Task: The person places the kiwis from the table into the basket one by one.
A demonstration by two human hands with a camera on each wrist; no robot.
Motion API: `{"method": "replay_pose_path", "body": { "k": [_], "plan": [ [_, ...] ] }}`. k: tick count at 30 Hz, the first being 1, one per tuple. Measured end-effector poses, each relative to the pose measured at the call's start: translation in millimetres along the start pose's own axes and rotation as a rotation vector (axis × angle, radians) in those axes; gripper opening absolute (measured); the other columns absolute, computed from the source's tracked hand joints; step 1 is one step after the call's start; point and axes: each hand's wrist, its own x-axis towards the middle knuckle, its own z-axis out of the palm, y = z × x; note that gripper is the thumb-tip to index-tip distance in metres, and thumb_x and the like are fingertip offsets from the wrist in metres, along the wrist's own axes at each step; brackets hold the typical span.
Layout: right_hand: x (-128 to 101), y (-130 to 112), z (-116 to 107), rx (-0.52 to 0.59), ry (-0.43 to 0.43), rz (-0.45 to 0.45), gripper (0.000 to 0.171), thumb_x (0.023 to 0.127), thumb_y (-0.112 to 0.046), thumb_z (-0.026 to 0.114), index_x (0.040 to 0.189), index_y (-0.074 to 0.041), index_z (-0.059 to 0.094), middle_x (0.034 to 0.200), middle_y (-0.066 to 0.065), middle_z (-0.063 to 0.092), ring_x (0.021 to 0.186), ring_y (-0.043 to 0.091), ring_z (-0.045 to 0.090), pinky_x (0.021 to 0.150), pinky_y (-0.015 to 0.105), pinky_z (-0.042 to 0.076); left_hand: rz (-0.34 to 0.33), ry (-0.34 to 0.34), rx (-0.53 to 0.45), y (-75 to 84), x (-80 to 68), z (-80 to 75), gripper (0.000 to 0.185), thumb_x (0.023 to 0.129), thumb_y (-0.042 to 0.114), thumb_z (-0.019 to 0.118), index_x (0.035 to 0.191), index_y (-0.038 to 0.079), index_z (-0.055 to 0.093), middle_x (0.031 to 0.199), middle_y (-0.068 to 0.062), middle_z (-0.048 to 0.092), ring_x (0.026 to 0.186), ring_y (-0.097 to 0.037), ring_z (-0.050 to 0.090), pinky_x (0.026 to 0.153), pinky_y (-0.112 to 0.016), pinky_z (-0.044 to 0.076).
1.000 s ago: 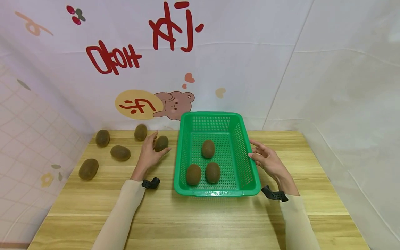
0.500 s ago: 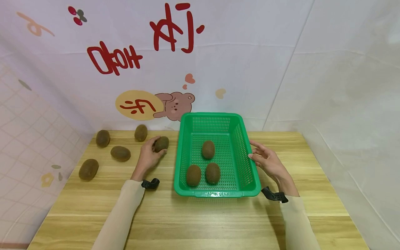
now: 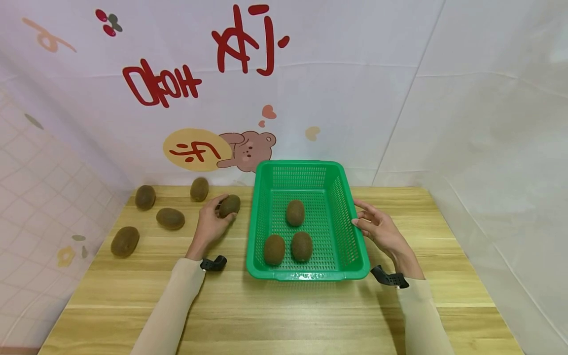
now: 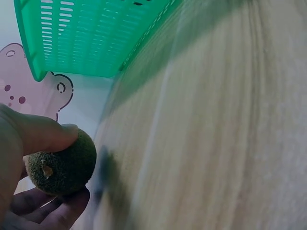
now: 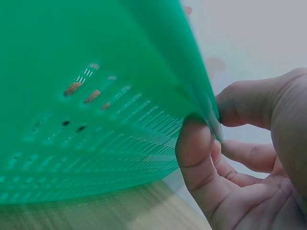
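**Kiwi in hand beside a green basket**

Pale wooden table (image 3: 284,315) against a white backdrop with red mirrored lettering, not readable, a cartoon bear (image 3: 248,148) and a yellow oval bearing more red marks. Left of the basket, just above the tabletop: one kiwi (image 3: 229,205), pinched between thumb and curled fingers of the left hand (image 3: 210,224); stem end visible in the left wrist view (image 4: 61,167). Just beside it, the green basket (image 3: 355,246), slotted plastic, with three kiwis inside (image 3: 295,212) (image 3: 274,249) (image 3: 301,246); small embossed text on its near rim, too small to read. On the basket's right rim, the right hand (image 3: 379,229), thumb and a fingertip nipping the edge (image 5: 206,124), other fingers loosely curled. Further left on the table, four loose kiwis (image 3: 199,189) (image 3: 145,196) (image 3: 170,218) (image 3: 124,241), well apart from one another.
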Motion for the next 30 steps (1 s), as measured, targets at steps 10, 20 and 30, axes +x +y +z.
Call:
{"method": "replay_pose_path", "body": {
  "k": [10, 20, 30],
  "plan": [
    [-1, -1, 0, 0.018, -0.005, -0.003, 0.07, 0.101, -0.025, 0.067, 0.162, -0.02, 0.032, 0.118, 0.009, 0.051, 0.086, 0.007, 0.053, 0.072, 0.02, 0.049, -0.003, 0.009, -0.049, 10.7, -3.1, -2.7, 0.062, 0.094, 0.015, 0.075, 0.151, 0.011, 0.05, 0.149, -0.02, 0.052, 0.132, -0.04, 0.056, 0.104, -0.053, 0.053],
    [-1, -1, 1, -0.012, 0.002, 0.007, 0.07, 0.101, -0.027, 0.068, 0.161, -0.021, 0.034, 0.119, 0.01, 0.05, 0.087, 0.009, 0.051, 0.072, 0.022, 0.048, 0.049, 0.049, -0.069, 21.5, -5.3, -5.1, 0.061, 0.091, 0.013, 0.078, 0.147, 0.009, 0.054, 0.144, -0.02, 0.058, 0.128, -0.039, 0.059, 0.101, -0.055, 0.055],
    [0, 0, 1, -0.017, 0.004, 0.0, 0.068, 0.101, -0.026, 0.068, 0.161, -0.021, 0.035, 0.119, 0.01, 0.05, 0.086, 0.009, 0.05, 0.07, 0.022, 0.046, 0.102, 0.078, -0.12, 40.5, -10.9, -9.0, 0.06, 0.09, 0.012, 0.079, 0.146, 0.013, 0.057, 0.141, -0.017, 0.06, 0.126, -0.036, 0.059, 0.1, -0.054, 0.056]
  ]
}}
